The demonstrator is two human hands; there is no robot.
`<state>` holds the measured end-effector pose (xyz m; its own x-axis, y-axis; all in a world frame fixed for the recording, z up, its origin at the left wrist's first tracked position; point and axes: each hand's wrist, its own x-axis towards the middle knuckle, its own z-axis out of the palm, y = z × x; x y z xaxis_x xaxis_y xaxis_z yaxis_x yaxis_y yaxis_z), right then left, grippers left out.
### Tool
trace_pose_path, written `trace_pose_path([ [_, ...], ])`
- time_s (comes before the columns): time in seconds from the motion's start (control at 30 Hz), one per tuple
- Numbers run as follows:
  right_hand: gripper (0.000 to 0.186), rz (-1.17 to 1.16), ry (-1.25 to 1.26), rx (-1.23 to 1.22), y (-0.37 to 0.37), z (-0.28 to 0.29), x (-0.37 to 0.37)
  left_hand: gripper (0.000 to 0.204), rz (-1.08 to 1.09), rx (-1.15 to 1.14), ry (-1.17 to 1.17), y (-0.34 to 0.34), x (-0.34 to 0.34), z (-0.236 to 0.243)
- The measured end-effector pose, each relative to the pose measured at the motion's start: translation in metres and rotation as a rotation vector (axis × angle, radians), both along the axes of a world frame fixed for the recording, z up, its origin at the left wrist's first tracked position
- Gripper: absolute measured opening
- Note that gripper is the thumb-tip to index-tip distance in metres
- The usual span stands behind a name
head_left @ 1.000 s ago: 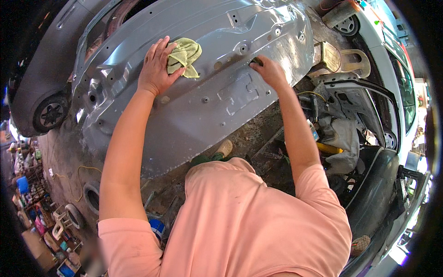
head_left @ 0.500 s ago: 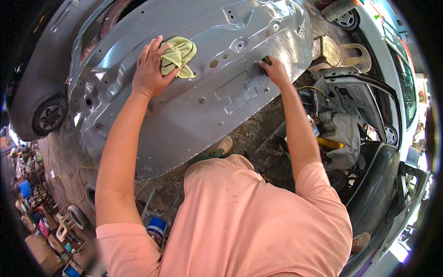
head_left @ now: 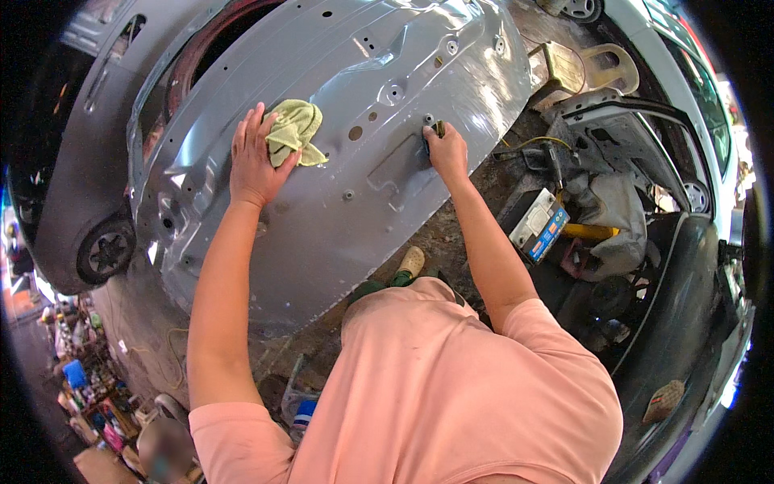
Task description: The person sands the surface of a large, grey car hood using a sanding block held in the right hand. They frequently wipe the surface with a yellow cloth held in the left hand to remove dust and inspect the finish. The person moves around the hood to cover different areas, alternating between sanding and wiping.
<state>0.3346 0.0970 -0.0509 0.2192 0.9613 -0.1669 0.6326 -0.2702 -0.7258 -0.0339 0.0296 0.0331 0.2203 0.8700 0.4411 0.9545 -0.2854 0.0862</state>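
A large grey metal car panel [head_left: 298,218] with holes and pressed ridges lies tilted in front of me. My left hand [head_left: 256,161] rests on it with the fingers stretched along one side of a crumpled yellow-green cloth [head_left: 297,129] and the thumb along the other, so the cloth sits in its grip. Farther right, my right hand [head_left: 448,153] pinches a small dark pad [head_left: 428,145] against the panel, just below a round hole. The hand covers part of the pad, and I cannot make out its exact kind.
A dark car [head_left: 72,185] stands along the left. At right are a beige plastic chair [head_left: 609,68], a car battery [head_left: 542,226], a detached door [head_left: 621,137] and a big black curved part [head_left: 673,282]. Clutter [head_left: 97,387] fills the lower left; a blue-banded container [head_left: 304,413] stands beside me.
My right hand with the pad has come nearer me and to the left over the panel. My left hand stays by the cloth. The whole view has shifted, and the battery shows more fully.
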Motion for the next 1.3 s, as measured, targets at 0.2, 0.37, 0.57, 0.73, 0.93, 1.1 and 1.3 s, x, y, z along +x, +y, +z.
trace_pose_path([
  [0.2, 0.038, -0.041, 0.075, -0.005, -0.007, 0.001, 0.001, 0.085, -0.002, -0.011, 0.018, 0.001, -0.001, -0.001],
  [0.37, 0.031, 0.104, -0.096, 0.382, -0.023, 0.007, 0.003, 0.084, -0.012, -0.001, 0.033, 0.001, -0.002, -0.003],
  [0.57, 0.039, 0.338, -0.392, 0.571, -0.033, -0.008, 0.007, 0.082, -0.016, -0.007, 0.054, 0.003, 0.002, -0.001],
  [0.73, 0.056, 0.419, -0.429, 0.492, -0.049, -0.003, 0.011, 0.081, -0.033, -0.012, 0.053, 0.000, -0.001, 0.000],
  [0.93, 0.065, 0.379, -0.400, 0.234, -0.042, -0.005, -0.010, 0.080, -0.056, -0.004, 0.044, 0.003, 0.001, 0.000],
  [1.1, 0.061, 0.249, -0.374, 0.151, -0.016, 0.014, -0.044, 0.083, -0.047, -0.012, 0.053, 0.001, 0.002, 0.001],
  [1.3, 0.060, 0.088, -0.253, 0.087, 0.002, 0.017, -0.058, 0.084, -0.009, -0.073, 0.054, 0.000, 0.003, 0.005],
])
